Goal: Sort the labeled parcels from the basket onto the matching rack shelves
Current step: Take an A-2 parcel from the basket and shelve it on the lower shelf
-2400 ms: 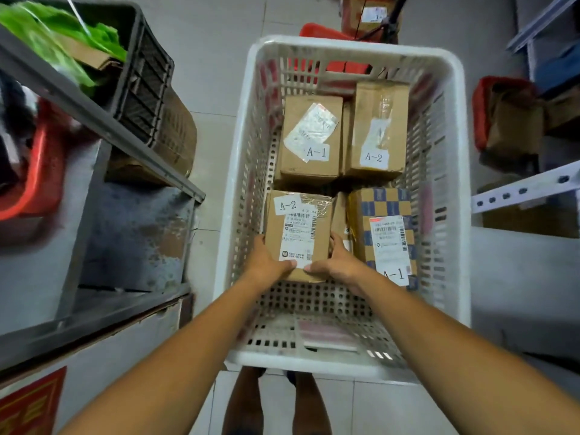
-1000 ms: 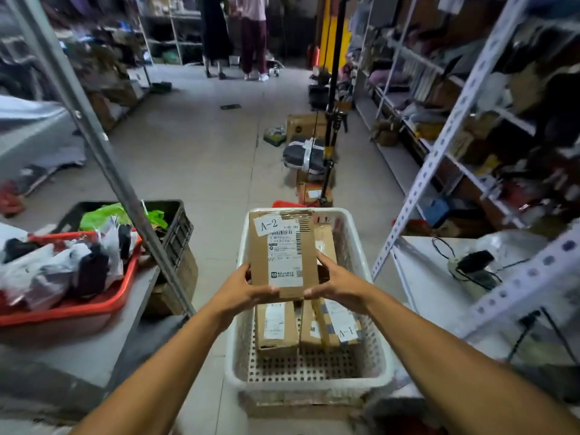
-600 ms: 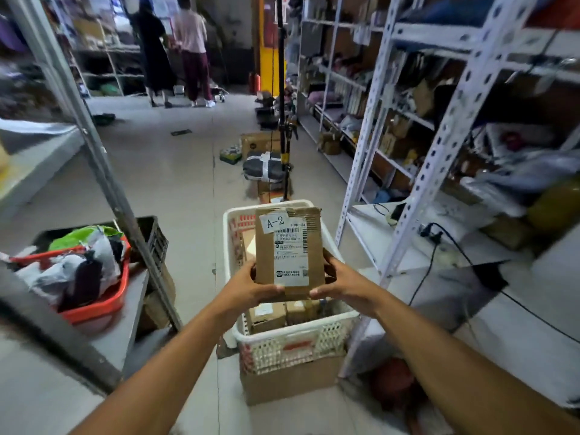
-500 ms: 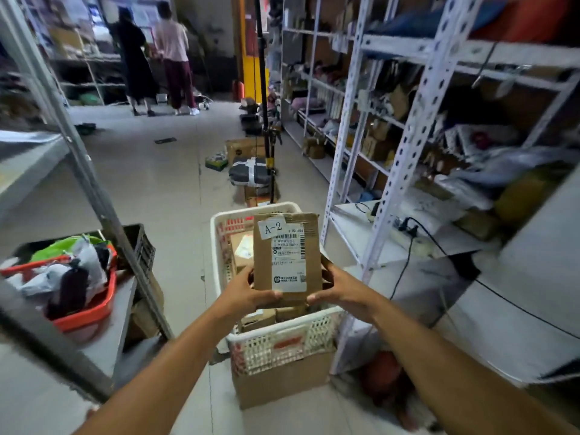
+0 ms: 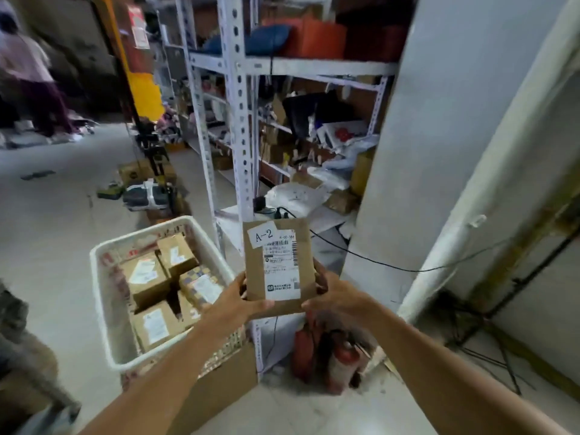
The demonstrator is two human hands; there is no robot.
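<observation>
Cardboard parcel (image 5: pixel 277 268), flat and brown, marked "A-2" on a white tag at its upper left corner and bearing a printed shipping label with a barcode, is held upright in the air between both hands, in front of a white perforated rack post (image 5: pixel 240 120). The left hand (image 5: pixel 238 304) is curled round the parcel's lower left edge, thumb laid across the front near the bottom; the right hand (image 5: pixel 337 298) is clamped on the lower right edge, fingers wrapped behind. The parcel is clear of the white plastic basket (image 5: pixel 103 296), which is seen to the lower left, set on a cardboard box (image 5: pixel 226 384) on the tiled floor. Several more brown parcels are packed inside the basket, most with white labels, and one with a blue checkered pattern (image 5: pixel 201 282) is found among them; their markings cannot be read. Behind the held parcel, the rack shelves (image 5: pixel 314 69) are loaded with cartons, bags and loose packages, with a blue item and an orange box on the upper level. A black cable (image 5: pixel 376 262) is strung across a white wall. Two red fire extinguishers (image 5: pixel 343 359) are stood on the floor by the rack's foot. A blurred person (image 5: pixel 28 73) is seen at the far left.
</observation>
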